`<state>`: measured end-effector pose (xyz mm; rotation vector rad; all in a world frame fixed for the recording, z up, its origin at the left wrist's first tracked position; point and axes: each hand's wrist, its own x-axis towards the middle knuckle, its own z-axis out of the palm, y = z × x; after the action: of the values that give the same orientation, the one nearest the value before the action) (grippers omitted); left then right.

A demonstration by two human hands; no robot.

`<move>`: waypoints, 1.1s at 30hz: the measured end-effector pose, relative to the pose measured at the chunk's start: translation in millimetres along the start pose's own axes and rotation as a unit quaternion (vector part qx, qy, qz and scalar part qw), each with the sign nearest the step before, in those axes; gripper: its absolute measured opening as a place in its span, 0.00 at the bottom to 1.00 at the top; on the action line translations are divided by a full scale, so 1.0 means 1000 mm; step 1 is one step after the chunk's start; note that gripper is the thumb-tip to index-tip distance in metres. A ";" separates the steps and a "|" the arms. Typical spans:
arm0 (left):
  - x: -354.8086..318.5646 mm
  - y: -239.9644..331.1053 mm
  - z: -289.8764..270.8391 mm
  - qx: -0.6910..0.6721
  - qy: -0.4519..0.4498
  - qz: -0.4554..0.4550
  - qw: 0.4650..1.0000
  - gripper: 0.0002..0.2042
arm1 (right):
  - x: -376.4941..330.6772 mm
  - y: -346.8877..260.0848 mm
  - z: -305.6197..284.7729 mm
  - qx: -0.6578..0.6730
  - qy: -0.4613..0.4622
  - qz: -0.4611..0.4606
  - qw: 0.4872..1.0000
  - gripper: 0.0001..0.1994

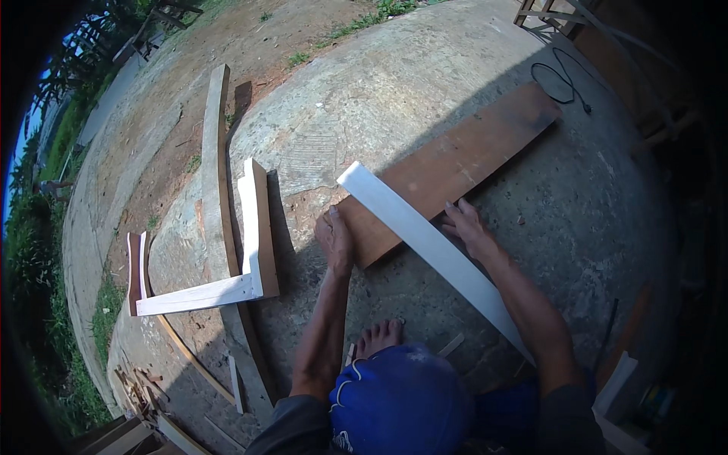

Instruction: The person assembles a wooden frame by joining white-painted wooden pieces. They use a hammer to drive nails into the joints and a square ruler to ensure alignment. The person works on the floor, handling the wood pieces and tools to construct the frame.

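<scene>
A wide brown wooden board (455,155) lies at a slant before me, its near left end closest to me. My left hand (334,236) grips the board at that left end. My right hand (465,226) holds the board's near long edge with its fingertips, partway along. Across the board runs a white-painted plank (409,227), passing between my hands; its lower end disappears behind my right forearm.
To the left, a white-painted wooden frame (196,293) rests over a long timber (214,152). Wood scraps (140,390) lie at the lower left. A black cable (565,80) curls beyond the board's far end. Wooden furniture pieces (561,19) stand at the upper right.
</scene>
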<state>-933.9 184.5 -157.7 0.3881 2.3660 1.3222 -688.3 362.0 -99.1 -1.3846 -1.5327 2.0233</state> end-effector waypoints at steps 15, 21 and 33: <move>-0.095 0.002 0.037 -0.034 0.156 0.040 0.986 0.26 | 0.000 0.000 -0.019 0.028 0.010 -0.041 0.999 0.43; -0.022 0.001 0.017 -0.084 0.149 0.027 0.985 0.22 | 0.022 -0.025 0.007 0.023 -0.086 -0.015 0.996 0.49; 0.033 0.026 -0.009 -0.111 0.115 0.022 0.987 0.21 | 0.038 -0.046 0.032 0.076 -0.124 0.000 0.989 0.62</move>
<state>-966.5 205.2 -138.1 0.2331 2.3664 1.7119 -748.3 386.5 -80.5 -1.1094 -1.4326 2.3305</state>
